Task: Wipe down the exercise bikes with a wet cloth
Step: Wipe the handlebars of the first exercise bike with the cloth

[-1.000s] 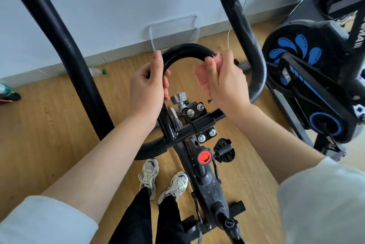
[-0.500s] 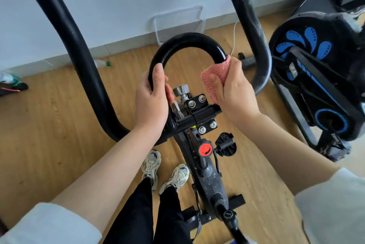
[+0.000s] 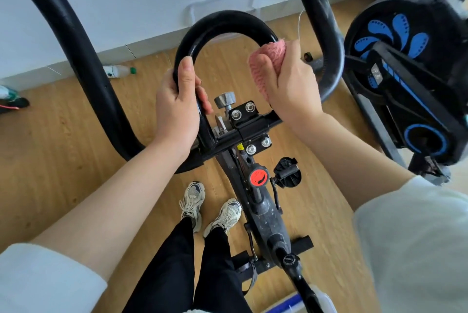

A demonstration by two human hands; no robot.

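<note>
A black exercise bike stands below me, with a curved inner handlebar loop (image 3: pixel 222 21) and long outer bars (image 3: pixel 76 59). My left hand (image 3: pixel 177 107) is wrapped around the left leg of the loop, thumb on top. My right hand (image 3: pixel 291 84) is closed on a pink cloth (image 3: pixel 266 64), which is pressed around the right leg of the loop. Below the hands are the bolted clamp (image 3: pixel 249 127) and a red knob (image 3: pixel 258 177) on the frame.
A second bike with a blue-patterned flywheel (image 3: pixel 395 36) stands close on the right. A plastic bottle (image 3: pixel 119 71) lies by the wall on the wooden floor. My feet in pale sneakers (image 3: pixel 210 205) stand left of the frame.
Both hands have slid down the legs of the loop toward the clamp. The cloth has moved with the right hand from the loop's top to its right leg.
</note>
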